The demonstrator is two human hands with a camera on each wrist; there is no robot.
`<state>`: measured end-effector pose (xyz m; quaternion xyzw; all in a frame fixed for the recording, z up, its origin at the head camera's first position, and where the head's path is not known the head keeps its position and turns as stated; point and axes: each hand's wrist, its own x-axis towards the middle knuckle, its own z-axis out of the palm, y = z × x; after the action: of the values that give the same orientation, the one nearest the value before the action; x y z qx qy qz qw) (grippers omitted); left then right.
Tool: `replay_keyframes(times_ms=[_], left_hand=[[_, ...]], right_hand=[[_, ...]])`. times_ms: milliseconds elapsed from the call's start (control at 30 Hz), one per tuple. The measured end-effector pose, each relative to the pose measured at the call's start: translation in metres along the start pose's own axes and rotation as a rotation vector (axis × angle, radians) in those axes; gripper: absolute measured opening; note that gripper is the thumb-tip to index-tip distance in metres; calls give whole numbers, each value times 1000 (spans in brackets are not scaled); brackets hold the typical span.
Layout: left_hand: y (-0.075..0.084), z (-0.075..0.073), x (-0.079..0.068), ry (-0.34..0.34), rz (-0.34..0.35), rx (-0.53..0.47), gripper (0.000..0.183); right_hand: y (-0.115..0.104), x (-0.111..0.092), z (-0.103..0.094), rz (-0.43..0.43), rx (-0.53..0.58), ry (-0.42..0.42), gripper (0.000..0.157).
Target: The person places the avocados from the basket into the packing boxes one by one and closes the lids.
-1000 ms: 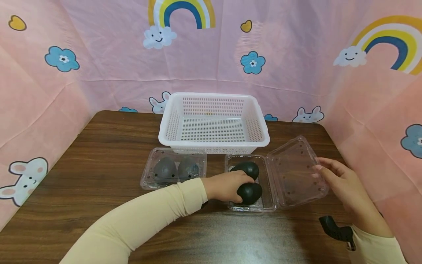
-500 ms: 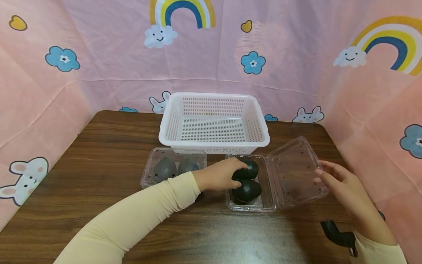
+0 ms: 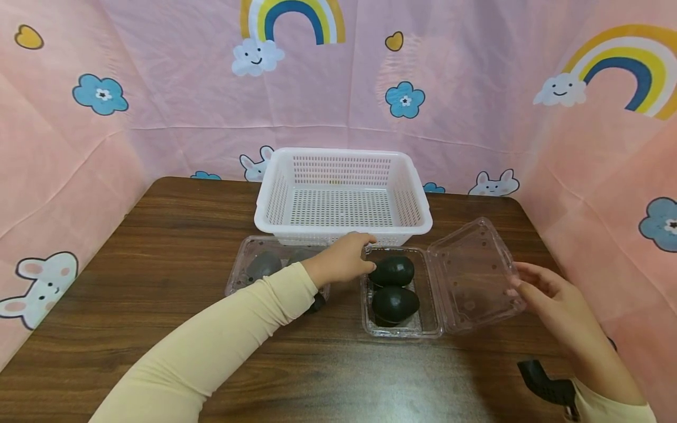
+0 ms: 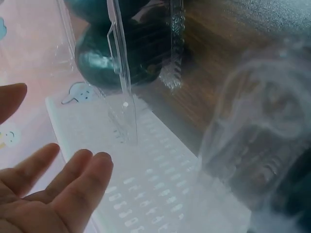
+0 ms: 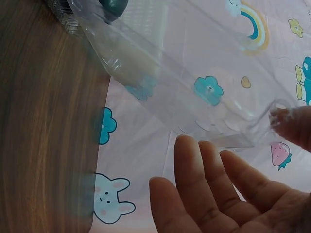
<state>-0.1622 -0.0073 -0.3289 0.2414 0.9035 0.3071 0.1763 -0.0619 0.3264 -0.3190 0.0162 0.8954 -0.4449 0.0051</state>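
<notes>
In the head view, two dark green avocados, a far one [image 3: 392, 271] and a near one [image 3: 395, 305], lie in an opened clear plastic clamshell box [image 3: 373, 331]. My left hand [image 3: 341, 258] is at this box's left rim, its fingers apart and holding nothing; the left wrist view shows its fingers [image 4: 82, 189] spread. My right hand [image 3: 555, 305] pinches the outer edge of the raised clear lid [image 3: 471, 276], which tilts up to the right. In the right wrist view, the thumb [image 5: 294, 127] touches the lid's edge.
A second clamshell box [image 3: 240, 261], lid down over dark avocados, stands to the left, partly behind my left forearm. Behind both boxes is a white perforated basket [image 3: 344, 230]. Patterned pink cloth [image 3: 460, 135] walls the brown wooden table [image 3: 174, 247] at back and sides.
My left hand has let go of the near avocado, passed over the far one and moved back left. The near avocado sits slightly further left. My right hand still holds the lid.
</notes>
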Motion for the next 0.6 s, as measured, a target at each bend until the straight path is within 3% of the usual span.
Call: replay_keyframes(times_ms=[267, 600], left_hand=[[3, -2, 5, 13, -76, -28, 55], [3, 5, 12, 1, -148, 23, 55]], right_hand=[[2, -4, 0, -29, 27, 6, 52], [0, -4, -1, -53, 12, 0, 49]])
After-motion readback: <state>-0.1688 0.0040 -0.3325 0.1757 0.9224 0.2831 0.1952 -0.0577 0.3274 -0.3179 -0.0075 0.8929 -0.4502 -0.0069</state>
